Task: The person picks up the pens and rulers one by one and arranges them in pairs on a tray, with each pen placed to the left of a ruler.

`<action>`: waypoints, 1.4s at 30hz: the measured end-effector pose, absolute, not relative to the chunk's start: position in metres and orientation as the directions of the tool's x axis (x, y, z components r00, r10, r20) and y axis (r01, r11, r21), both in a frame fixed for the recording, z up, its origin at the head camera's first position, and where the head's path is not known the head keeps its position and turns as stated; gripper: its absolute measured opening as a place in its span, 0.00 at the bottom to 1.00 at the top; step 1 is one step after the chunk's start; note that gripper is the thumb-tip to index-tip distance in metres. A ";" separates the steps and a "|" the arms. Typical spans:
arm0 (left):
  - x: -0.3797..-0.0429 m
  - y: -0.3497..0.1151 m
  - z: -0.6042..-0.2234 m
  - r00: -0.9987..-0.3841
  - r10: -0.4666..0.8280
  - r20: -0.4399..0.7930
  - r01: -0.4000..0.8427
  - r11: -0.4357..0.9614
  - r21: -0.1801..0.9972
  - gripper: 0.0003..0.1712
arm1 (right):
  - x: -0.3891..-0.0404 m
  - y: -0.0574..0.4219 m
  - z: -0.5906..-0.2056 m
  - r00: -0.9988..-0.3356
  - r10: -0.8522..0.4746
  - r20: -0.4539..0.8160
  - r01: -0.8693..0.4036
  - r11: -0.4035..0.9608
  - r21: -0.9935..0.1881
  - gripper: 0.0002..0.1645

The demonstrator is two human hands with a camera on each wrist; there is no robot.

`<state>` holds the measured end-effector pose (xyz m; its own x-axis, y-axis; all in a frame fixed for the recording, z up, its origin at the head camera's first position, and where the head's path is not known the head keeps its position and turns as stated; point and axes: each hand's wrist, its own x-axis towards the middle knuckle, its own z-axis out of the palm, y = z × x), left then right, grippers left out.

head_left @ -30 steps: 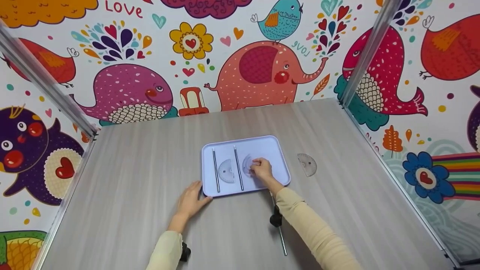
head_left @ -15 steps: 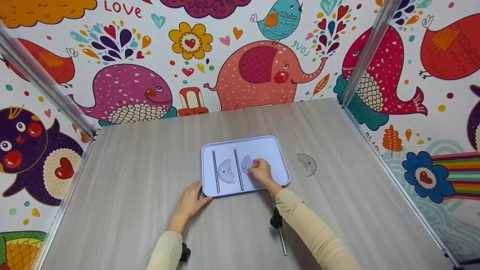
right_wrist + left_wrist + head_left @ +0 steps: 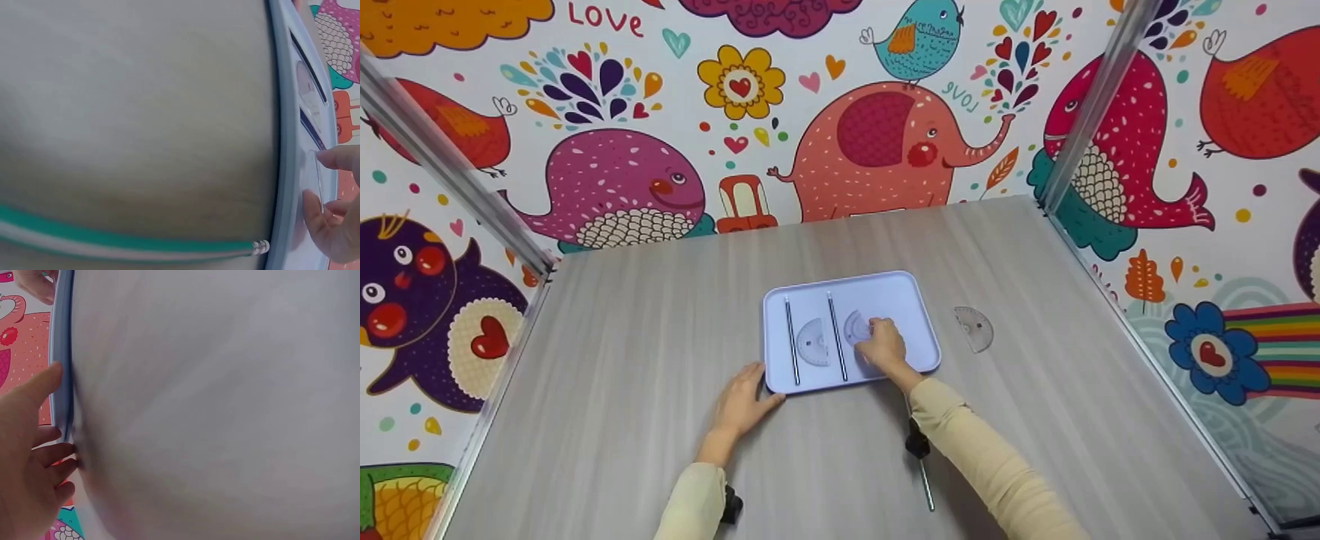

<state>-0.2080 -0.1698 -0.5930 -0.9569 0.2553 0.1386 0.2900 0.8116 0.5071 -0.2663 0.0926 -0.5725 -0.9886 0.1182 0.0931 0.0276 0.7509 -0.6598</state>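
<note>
A lavender tray (image 3: 921, 315) lies on the table, holding two dark pencils (image 3: 791, 341) and two clear protractors. One protractor (image 3: 812, 343) lies flat between the pencils. The other protractor (image 3: 853, 328) is to the right of the second pencil (image 3: 837, 337), pinched by its edges in my right hand (image 3: 885, 346). In the right wrist view this protractor (image 3: 320, 183) appears edge-on between thumb and fingertips. My left hand (image 3: 741, 401) rests at the tray's near left corner, thumb on the near rim and fingers along the left side.
A third protractor (image 3: 975, 330) lies on the table to the right of the tray. A green and white pencil (image 3: 140, 242) lies near the tray's front edge, partly under my right forearm in the head view. Patterned wall panels (image 3: 877, 150) enclose the table.
My right hand has shifted very slightly right and its fingers have moved a little, uncovering more of the protractor. My left hand and the tray have stayed put.
</note>
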 end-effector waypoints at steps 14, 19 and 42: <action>-0.208 -0.170 -0.595 -0.950 0.258 0.175 0.311 0.810 0.496 0.38 | -0.262 0.091 -0.575 -0.984 0.070 0.163 -0.011 0.894 -0.449 0.16; -0.208 -0.170 -0.595 -0.951 0.261 0.167 0.310 0.810 0.497 0.38 | -0.262 0.090 -0.576 -0.983 0.062 0.171 -0.020 0.898 -0.439 0.17; -0.209 -0.171 -0.596 -0.951 0.259 0.167 0.308 0.812 0.496 0.37 | -0.245 0.096 -0.569 -0.981 -0.031 0.190 -0.091 0.944 -0.317 0.50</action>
<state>-0.2093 -0.1707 -0.5964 -0.9514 0.2590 0.1667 0.3079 0.8116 0.4964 -0.2447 0.0963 -0.5687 -0.9813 -0.0313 0.1901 -0.0914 0.9442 -0.3166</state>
